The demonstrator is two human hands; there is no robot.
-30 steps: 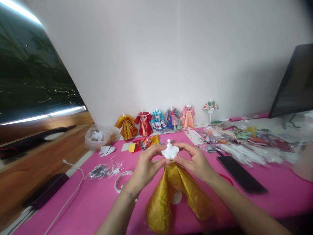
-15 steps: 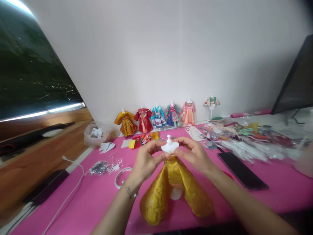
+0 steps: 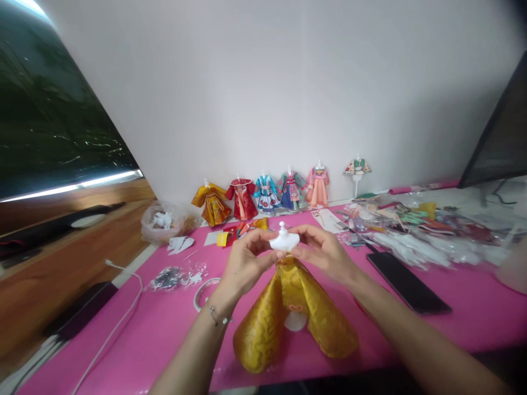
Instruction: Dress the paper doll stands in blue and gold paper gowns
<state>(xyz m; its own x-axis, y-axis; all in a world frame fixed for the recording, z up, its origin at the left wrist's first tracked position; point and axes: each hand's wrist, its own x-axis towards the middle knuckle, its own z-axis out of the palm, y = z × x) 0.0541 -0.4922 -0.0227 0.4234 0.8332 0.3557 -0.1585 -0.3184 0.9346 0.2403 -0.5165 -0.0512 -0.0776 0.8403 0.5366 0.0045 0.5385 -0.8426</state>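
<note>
Skirt [image 3: 294,315]: gold brocade, swirl pattern. Bust form [image 3: 284,241]: white. Table [image 3: 164,334]: pink. Phone [image 3: 407,284], right edge: black.

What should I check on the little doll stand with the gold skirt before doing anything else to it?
1. Both hands on the white bust: ok, left hand and right hand pinch its sides.
2. Gold skirt on the stand: ok, it hangs from the waist and spreads out.
3. Skirt closed in front: not ok, it gapes and the white base shows.
4. Base flat on the pink mat: cannot tell.
5. Black phone out of the way: ok, apart from the skirt, to the right.
</note>
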